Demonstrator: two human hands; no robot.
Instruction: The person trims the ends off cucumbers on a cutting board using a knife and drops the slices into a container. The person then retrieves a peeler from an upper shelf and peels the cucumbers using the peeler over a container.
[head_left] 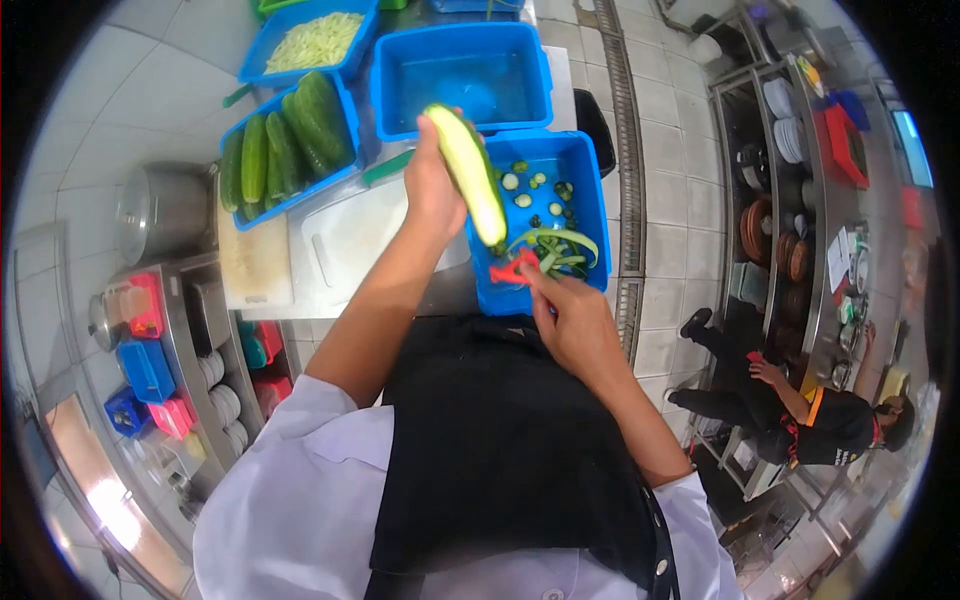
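Note:
My left hand (436,188) is closed around a cucumber (468,175), tilted over a blue tub. Pale flesh shows along most of its upper side, with dark green skin at its right edge. My right hand (582,322) grips a red peeler (515,268) just below the cucumber's lower end; a strip of peel hangs beside it. Green peels (565,258) and several cut cucumber ends (522,201) lie in the blue tub (488,297) underneath. Left of my left hand, a green-handled knife (388,168) lies by a white cutting board (350,235).
Whole unpeeled cucumbers (285,150) fill a blue tub at the left. Behind it, another tub holds pale shredded vegetable (315,42). A blue basin (462,128) stands at the back. A large metal pot (165,215) is left. Another person (800,410) works by shelves at the right.

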